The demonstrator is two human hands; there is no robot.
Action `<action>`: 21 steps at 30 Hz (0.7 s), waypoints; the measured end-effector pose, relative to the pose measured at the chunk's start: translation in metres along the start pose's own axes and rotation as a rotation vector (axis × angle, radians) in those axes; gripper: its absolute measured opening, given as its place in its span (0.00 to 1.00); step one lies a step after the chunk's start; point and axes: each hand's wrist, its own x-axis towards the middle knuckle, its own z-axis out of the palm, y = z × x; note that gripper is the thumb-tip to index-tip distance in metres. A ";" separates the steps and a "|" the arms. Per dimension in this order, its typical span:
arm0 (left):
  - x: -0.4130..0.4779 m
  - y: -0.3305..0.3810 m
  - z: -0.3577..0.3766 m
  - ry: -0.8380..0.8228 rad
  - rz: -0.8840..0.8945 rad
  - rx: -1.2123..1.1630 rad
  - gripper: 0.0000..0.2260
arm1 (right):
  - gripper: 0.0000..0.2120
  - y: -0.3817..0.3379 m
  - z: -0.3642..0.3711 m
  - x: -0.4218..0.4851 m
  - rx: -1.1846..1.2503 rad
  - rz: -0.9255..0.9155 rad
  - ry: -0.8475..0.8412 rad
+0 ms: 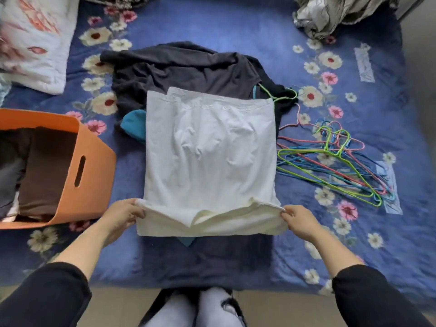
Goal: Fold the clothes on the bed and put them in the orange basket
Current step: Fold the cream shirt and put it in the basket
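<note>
Head view: fold in progress on the white T-shirt (210, 156), which lies flat in the middle of the bed (236, 24), already narrowed to a tall rectangle with sleeves tucked under. Left hand (123, 214) and right hand (298, 220) each pinch a near corner of the shirt, grip closed on the fabric, the near edge lifted and sagging between them. Judged step: the crosswise fold, near end to be carried up toward the far hem. Next move calls for both corners rising together and landing square on the far edge, or the soft knit will skew. Material: thin cotton-like jersey, matte, lightly creased at centre, stitched hem visible at far end. Beneath it lies a dark, crumpled garment (184, 69) with teal trim, a green wire hanger (280, 96) still in its neck. Right of the shirt, a tangle of thin coloured wire hangers (335, 166). Orange basket (94, 161) stands on the bed to the left, rigid, smooth-walled, slot handle, already holding folded brown and dark items. Bedsheet: blue, floral print. Quilted pillow (30, 43) far left.
</note>
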 end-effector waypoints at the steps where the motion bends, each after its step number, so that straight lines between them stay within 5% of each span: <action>1: 0.003 0.013 0.002 0.029 0.043 -0.069 0.12 | 0.13 -0.004 -0.007 0.011 -0.010 -0.009 0.058; 8: 0.059 0.129 0.008 0.149 0.272 -0.263 0.15 | 0.14 -0.069 -0.095 0.104 -0.008 -0.100 0.373; 13: 0.097 0.220 0.017 0.219 0.498 -0.309 0.16 | 0.08 -0.126 -0.147 0.172 0.412 -0.152 0.571; 15: 0.114 0.229 0.028 0.184 0.525 -0.247 0.18 | 0.16 -0.138 -0.146 0.190 0.440 -0.166 0.645; 18: 0.136 0.188 0.038 0.299 0.353 -0.091 0.36 | 0.20 -0.124 -0.108 0.197 0.371 -0.103 0.526; 21: 0.146 0.113 0.049 0.566 0.226 0.275 0.40 | 0.21 -0.082 -0.043 0.192 0.338 0.061 0.368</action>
